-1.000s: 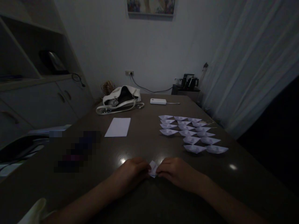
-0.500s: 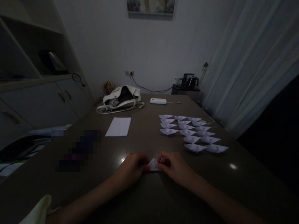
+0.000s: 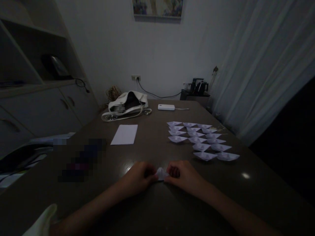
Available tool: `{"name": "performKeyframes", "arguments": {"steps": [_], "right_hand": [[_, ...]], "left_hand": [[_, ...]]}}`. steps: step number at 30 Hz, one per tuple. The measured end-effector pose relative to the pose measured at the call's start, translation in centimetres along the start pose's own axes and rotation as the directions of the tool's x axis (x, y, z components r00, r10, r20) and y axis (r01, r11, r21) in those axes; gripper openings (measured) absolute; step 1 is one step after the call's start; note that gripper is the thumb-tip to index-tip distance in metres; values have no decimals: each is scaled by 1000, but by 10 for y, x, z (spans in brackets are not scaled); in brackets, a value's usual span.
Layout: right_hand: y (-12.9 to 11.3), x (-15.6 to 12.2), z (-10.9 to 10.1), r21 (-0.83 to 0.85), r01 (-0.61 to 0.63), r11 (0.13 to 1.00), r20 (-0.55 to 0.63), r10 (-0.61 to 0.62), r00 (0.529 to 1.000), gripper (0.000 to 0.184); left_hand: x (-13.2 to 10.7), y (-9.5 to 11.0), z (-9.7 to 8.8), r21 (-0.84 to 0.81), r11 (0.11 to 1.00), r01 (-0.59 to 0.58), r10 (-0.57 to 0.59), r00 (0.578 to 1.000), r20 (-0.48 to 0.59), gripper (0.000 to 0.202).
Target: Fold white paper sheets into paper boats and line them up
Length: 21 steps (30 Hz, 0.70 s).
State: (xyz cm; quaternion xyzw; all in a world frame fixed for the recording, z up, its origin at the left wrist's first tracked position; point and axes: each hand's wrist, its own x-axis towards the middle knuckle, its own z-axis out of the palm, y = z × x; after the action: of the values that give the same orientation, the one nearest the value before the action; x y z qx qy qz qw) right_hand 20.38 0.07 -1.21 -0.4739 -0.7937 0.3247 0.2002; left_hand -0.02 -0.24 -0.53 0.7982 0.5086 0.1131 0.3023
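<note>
A small piece of folded white paper [image 3: 161, 174], roughly triangular with a raised peak, is held between my two hands just above the dark table [image 3: 157, 209]. My left hand [image 3: 139, 177] pinches its left corner between thumb and fingers. On the opposite side, my right hand [image 3: 183, 175] grips the right corner the same way, fingers curled. The fingertips hide the paper's ends. Several white paper boats [image 3: 205, 156] stand in rows to the right, beyond my right hand.
A stack of white paper [image 3: 124, 134] lies left of centre. Farther back are a white handbag [image 3: 129, 105] and a white power bank [image 3: 166, 107] with a short cable. A blurred-out dark object [image 3: 83, 160] lies on the left. Behind the table stands a black kettle [image 3: 201, 87].
My right fingers have shifted slightly outward on the paper, and both hands now pinch its opposite corners. The paper's peak looks lower and blunter. The boats have not moved.
</note>
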Motion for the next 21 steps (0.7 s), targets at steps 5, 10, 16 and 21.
{"name": "performKeyframes", "arguments": {"steps": [5, 10, 16, 21], "right_hand": [[5, -4, 2, -205, 177, 963, 42, -172, 984, 6], [4, -10, 6, -330, 342, 880, 123, -319, 940, 11], [1, -9, 3, -247, 320, 915, 89, -308, 947, 13], [2, -3, 5, -28, 154, 988, -20, -154, 988, 6]], "left_hand": [[-11, -2, -1, 156, 945, -287, 289, 957, 10, 13], [-15, 2, 5, 344, 882, -322, 320, 945, 64, 17], [-16, 1, 12, 222, 945, -240, 253, 967, -30, 15], [-8, -2, 13, 99, 984, -150, 159, 984, -86, 16]]}}
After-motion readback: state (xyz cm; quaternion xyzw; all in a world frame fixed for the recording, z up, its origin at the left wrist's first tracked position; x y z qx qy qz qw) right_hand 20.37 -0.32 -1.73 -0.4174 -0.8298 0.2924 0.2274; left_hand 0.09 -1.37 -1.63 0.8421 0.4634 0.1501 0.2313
